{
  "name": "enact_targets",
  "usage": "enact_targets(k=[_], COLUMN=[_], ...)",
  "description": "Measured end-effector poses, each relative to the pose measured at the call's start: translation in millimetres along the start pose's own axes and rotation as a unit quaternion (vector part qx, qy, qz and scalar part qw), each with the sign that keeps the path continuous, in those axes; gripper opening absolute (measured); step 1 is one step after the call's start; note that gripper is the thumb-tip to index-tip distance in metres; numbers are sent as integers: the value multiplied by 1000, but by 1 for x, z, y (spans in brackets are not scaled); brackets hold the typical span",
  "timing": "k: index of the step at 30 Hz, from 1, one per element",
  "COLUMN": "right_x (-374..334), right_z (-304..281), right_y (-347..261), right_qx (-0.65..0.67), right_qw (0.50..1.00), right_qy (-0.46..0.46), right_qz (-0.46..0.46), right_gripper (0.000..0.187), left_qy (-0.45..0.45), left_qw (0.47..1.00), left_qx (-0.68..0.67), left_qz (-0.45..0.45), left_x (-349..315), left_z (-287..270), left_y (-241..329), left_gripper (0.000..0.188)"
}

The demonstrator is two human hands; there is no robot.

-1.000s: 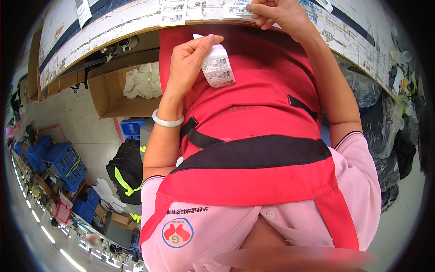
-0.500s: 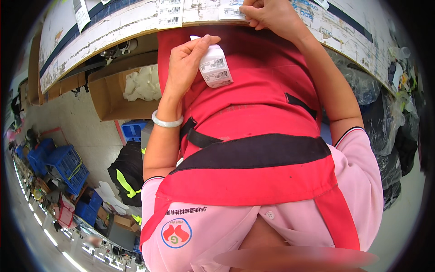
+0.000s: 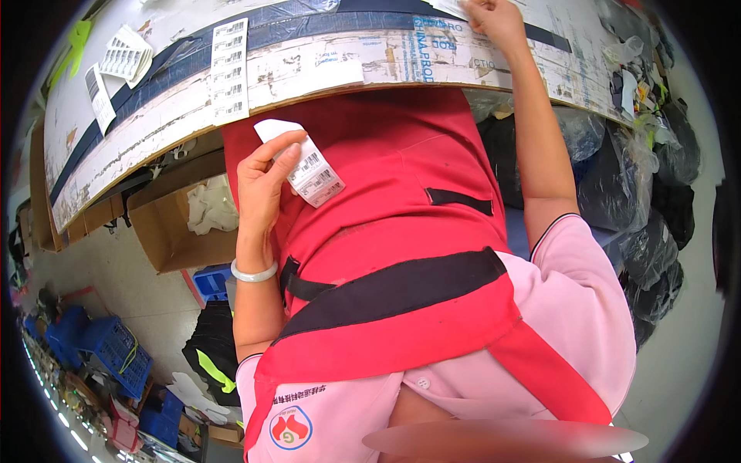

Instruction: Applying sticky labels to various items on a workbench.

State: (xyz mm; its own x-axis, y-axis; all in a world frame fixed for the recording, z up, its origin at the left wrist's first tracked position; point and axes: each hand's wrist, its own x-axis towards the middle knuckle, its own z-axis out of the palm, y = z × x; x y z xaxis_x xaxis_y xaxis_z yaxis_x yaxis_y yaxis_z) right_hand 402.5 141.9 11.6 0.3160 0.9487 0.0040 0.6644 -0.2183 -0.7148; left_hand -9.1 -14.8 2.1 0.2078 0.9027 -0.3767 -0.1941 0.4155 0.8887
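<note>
My left hand (image 3: 266,176), with a pale bangle at its wrist, is closed around a short strip of white barcode labels (image 3: 315,176). The strip hangs curled in front of my red apron, its printed end downward. At the top edge of the picture, my right hand (image 3: 500,25) reaches over the table (image 3: 174,127) with fingers pinched on a white slip (image 3: 448,8), which is partly cut off by the frame. A longer strip of barcode labels (image 3: 230,69) lies flat by the table's near edge.
On the table's left lie more label sheets (image 3: 126,55) and a single tag (image 3: 100,99). Dark bands and clear tape cross the tabletop. An open carton (image 3: 166,243) with white material stands below at left; bagged items (image 3: 610,162) crowd the right. Blue crates (image 3: 117,355) stand farther left.
My right hand has moved right and farther over the table from the near edge. The view has shifted, showing more tabletop. My left hand still holds its label strip.
</note>
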Motion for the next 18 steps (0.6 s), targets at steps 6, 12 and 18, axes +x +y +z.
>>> enact_targets(k=[6,12,18], right_x=[-11,-133,-184], right_z=[-1,45,91], right_y=[-23,-112,-117], right_qx=[-278,106,246], right_qw=[952,933,828], right_qy=[115,-331,-504], right_qz=[-65,-92,22], right_gripper=[36,17,21], left_qy=[5,6,-25], left_qw=[1000,999,998], left_qx=[-6,-12,-15], left_qz=[17,40,48], left_x=[4,2,6], left_z=[8,8,7], left_y=[2,1,5], left_gripper=[21,20,22])
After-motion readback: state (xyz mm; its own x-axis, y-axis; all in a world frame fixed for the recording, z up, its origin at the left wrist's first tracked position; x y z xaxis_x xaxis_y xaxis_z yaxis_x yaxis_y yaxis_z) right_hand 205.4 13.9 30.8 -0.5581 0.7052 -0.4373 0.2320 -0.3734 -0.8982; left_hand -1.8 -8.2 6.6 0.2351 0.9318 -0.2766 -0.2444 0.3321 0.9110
